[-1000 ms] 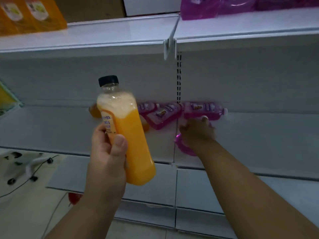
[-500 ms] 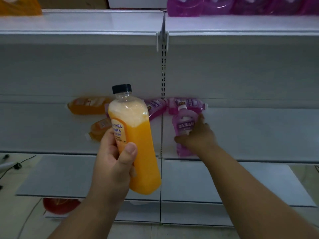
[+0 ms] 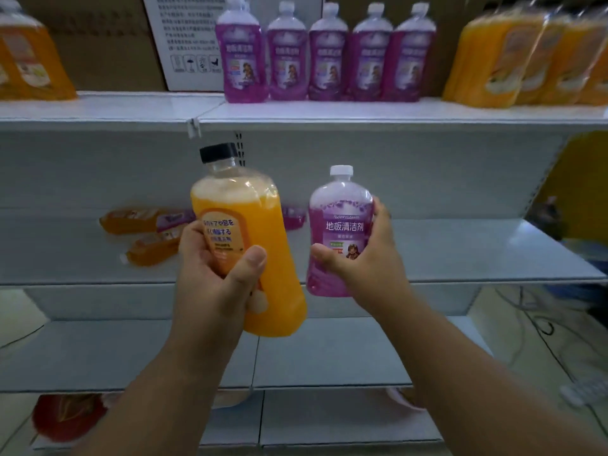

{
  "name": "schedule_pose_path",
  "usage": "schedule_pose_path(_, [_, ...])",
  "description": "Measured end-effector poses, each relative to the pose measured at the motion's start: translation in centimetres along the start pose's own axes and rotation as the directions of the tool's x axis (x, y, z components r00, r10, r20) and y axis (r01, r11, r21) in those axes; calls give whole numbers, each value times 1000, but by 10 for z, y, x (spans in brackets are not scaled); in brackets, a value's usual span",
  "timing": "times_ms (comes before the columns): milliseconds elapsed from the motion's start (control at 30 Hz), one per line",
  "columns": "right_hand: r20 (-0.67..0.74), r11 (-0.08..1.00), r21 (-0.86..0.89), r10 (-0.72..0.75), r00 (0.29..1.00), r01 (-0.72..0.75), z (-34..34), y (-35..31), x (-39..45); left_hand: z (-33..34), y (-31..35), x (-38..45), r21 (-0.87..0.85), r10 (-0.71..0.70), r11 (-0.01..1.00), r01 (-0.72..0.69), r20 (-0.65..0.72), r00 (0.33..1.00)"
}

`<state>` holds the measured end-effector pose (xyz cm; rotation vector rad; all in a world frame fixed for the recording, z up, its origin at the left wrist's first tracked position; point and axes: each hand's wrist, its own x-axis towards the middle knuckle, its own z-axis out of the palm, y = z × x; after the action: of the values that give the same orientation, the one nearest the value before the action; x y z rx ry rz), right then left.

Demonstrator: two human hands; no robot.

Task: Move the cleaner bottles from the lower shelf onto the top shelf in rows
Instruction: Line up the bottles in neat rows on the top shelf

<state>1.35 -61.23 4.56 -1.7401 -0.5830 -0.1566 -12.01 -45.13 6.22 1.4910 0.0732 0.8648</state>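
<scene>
My left hand point(image 3: 214, 278) grips an orange cleaner bottle point(image 3: 250, 225) with a black cap, held upright in front of the lower shelf point(image 3: 460, 251). My right hand point(image 3: 365, 261) holds a purple cleaner bottle point(image 3: 340, 215) with a white cap, also upright and lifted off that shelf. Two orange bottles point(image 3: 141, 222) lie on their sides at the back of the lower shelf, with purple ones point(image 3: 292, 217) partly hidden behind the held orange bottle. On the top shelf point(image 3: 329, 110) stands a row of several purple bottles point(image 3: 325, 57), with orange bottles point(image 3: 526, 57) to its right.
More orange bottles point(image 3: 29, 60) stand at the top shelf's far left, before cardboard boxes point(image 3: 184, 41). Two further white shelves point(image 3: 329, 353) jut out below. A red object point(image 3: 65, 419) lies on the floor at lower left, and cables point(image 3: 543, 327) trail at right.
My right hand has lifted the purple bottle off the lower shelf and turned it upright. The view has tilted up, bringing the top shelf's bottles into sight. The left hand still holds the orange bottle.
</scene>
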Motion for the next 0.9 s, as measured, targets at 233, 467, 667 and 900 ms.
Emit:
schedule_pose_path(233, [-65,953,134,-266,962,272,-50,-87,7,30,82,-9,17,163,987,-163,-6,987])
schedule_pose_path(467, [-109,883,163,-426,898,439,-40,-139,66,18,110,28,65,242,969,-239,-42,969])
schedule_pose_path(667, [-107,899,-4,-436,893,438,-9,-155,153,-3,101,105,84,240,968,-236,-42,970])
schedule_pose_path(900, [-76,945,-73,-325,943,320,29,-143,267,-19,86,221,50,283,957,-285,38,958])
